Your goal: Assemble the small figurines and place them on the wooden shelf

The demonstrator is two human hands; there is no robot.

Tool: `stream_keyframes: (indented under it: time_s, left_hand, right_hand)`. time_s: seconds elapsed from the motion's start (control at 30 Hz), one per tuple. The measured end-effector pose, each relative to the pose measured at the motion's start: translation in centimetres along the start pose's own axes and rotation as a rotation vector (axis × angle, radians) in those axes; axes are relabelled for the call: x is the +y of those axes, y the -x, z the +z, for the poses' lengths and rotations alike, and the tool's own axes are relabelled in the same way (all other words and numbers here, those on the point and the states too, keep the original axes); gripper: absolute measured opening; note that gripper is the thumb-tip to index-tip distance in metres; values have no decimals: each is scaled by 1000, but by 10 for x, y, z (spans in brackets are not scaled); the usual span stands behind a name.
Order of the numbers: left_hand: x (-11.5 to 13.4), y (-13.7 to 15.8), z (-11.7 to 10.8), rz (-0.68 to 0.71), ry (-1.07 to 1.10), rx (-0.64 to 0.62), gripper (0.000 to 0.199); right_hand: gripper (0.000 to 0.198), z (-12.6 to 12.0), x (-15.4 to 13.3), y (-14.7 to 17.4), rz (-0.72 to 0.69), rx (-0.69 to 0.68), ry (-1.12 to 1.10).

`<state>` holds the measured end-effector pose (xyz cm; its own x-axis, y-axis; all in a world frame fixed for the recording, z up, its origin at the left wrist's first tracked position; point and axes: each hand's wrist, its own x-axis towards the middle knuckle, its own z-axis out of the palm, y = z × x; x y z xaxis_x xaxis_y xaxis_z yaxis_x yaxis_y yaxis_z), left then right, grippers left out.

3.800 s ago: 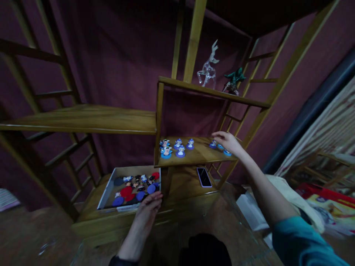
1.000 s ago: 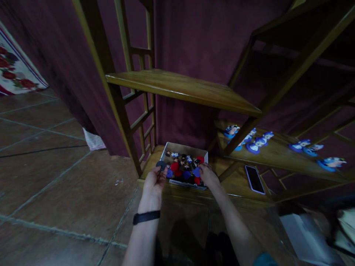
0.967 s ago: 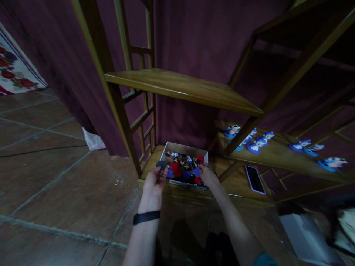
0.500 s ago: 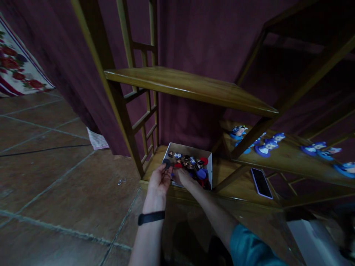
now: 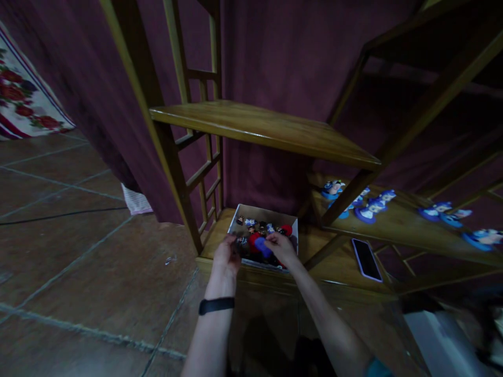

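Observation:
A shallow white box on the low wooden shelf holds several small figurines and round red and blue bases. At its front left, my left hand is curled, thumb and fingers closed on a small dark figurine, mostly hidden and blurred. My right hand reaches over the box's right half. Its fingertips pinch at the edge of a blue round base, with a red base right beside it. Behind them, more figurines lie along the back of the box.
Above the box juts a wooden shelf board, with lattice posts to the left. A phone lies on the low shelf at right. Several blue-and-white figurines rest on the raised shelf beyond. A dark cable crosses the tiled floor.
My right hand has moved right, away from my left hand, to the blue base. The dark disc seen at my left fingertips no longer shows there. The view has shifted slightly.

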<state>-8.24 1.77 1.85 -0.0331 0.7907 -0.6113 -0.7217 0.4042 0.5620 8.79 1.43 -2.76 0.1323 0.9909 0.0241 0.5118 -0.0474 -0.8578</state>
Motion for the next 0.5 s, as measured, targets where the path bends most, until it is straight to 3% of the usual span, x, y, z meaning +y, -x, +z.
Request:
stream_keyframes:
  time_s: [0.1, 0.23, 0.33, 0.5]
  left_hand:
    - [-6, 6, 4, -18, -97, 19, 19]
    - [-23, 15, 11, -156, -249, -180, 22]
    - [-30, 15, 13, -136, -163, -277, 19]
    - [-10, 5, 3, 41, 118, -140, 18]
  right_hand:
    - [18, -13, 0, 10, 100, 26, -282]
    - [21, -11, -16, 21, 112, -39, -429]
    - [21, -9, -22, 20, 69, -56, -484]
    - [21, -13, -6, -13, 3, 75, -328]
